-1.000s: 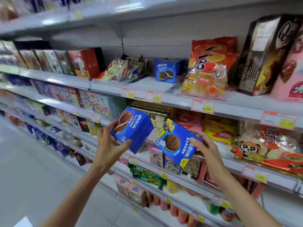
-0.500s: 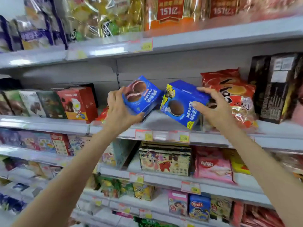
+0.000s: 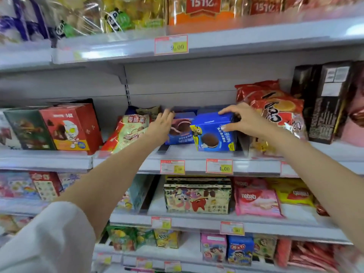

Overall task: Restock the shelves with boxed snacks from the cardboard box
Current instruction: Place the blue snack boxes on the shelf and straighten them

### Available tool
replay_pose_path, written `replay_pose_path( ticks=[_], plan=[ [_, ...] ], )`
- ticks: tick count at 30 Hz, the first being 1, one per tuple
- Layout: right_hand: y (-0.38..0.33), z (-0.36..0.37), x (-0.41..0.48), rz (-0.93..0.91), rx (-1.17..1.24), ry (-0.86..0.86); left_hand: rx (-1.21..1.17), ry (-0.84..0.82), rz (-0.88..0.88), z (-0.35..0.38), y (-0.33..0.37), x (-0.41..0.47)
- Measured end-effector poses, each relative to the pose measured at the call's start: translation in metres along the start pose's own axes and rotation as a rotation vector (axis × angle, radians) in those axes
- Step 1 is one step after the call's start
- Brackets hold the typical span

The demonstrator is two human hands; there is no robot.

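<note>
The right blue box [image 3: 213, 134] (dark cookie on its front) stands on the middle shelf [image 3: 256, 166], touching the left blue box [image 3: 180, 133]. The right hand [image 3: 243, 121] grips it, fingers over the top and thumb on the front. The left hand [image 3: 161, 126] lies against the left blue box's side; blur hides whether it clasps. A red-and-cream bag [image 3: 130, 133] and an orange bag [image 3: 275, 113] flank the pair.

Near the front edge of the white metal shelf [image 3: 256, 167], two boxes stand touching. The left hand [image 3: 160, 126] holds the left side of the blue cardboard box with a pink-filled biscuit picture [image 3: 180, 133]; the right hand [image 3: 243, 121] grips the blue cardboard box with a dark biscuit picture [image 3: 213, 135], fingers [image 3: 228, 111] over its top, thumb on its front.
</note>
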State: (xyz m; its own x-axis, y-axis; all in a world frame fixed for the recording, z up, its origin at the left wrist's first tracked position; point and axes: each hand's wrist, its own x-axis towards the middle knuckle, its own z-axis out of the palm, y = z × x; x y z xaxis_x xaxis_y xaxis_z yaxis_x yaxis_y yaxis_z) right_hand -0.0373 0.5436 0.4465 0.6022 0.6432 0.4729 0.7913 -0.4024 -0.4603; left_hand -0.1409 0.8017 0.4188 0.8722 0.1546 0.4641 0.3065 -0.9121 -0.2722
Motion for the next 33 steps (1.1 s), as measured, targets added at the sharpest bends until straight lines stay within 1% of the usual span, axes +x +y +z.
replay_pose_path(
  ticks=[4, 6, 9, 11, 13, 15, 16, 18, 19, 21, 23, 25, 29, 33],
  plan=[
    [0.010, 0.014, 0.010, 0.070, -0.229, -0.013, 0.106, 0.042, -0.061, 0.007, 0.004, 0.009],
    [0.010, 0.022, 0.006, 0.094, -0.309, 0.013, 0.117, 0.058, -0.100, 0.011, 0.008, 0.011],
    [0.002, 0.026, -0.008, 0.017, -0.430, 0.079, 0.091, 0.117, -0.112, 0.008, 0.017, 0.006],
    [-0.004, 0.025, -0.022, -0.044, -0.463, 0.120, 0.021, 0.221, -0.107, -0.003, 0.026, -0.007],
    [-0.007, 0.024, -0.040, -0.109, -0.455, 0.189, -0.073, 0.395, -0.073, -0.020, 0.038, -0.027],
    [-0.009, 0.022, -0.065, -0.198, -0.435, 0.289, -0.212, 0.560, 0.021, -0.029, 0.053, -0.051],
    [-0.009, 0.022, -0.080, -0.230, -0.422, 0.338, -0.315, 0.576, 0.104, -0.031, 0.063, -0.065],
    [-0.009, 0.022, -0.117, -0.254, -0.383, 0.389, -0.464, 0.546, 0.275, -0.032, 0.089, -0.095],
    [-0.008, 0.025, -0.136, -0.253, -0.371, 0.403, -0.486, 0.527, 0.341, -0.031, 0.103, -0.108],
    [0.002, 0.034, -0.180, -0.198, -0.359, 0.392, -0.480, 0.466, 0.453, -0.018, 0.137, -0.130],
    [0.017, 0.049, -0.218, -0.136, -0.322, 0.341, -0.449, 0.404, 0.527, 0.002, 0.165, -0.148],
    [0.039, 0.061, -0.267, 0.003, -0.295, 0.275, -0.455, 0.341, 0.581, 0.025, 0.201, -0.164],
    [0.074, 0.071, -0.370, 0.317, -0.265, 0.218, -0.533, 0.200, 0.664, 0.050, 0.270, -0.195],
    [0.079, 0.055, -0.460, 0.532, -0.243, 0.253, -0.669, 0.084, 0.781, 0.053, 0.342, -0.225]
  ],
)
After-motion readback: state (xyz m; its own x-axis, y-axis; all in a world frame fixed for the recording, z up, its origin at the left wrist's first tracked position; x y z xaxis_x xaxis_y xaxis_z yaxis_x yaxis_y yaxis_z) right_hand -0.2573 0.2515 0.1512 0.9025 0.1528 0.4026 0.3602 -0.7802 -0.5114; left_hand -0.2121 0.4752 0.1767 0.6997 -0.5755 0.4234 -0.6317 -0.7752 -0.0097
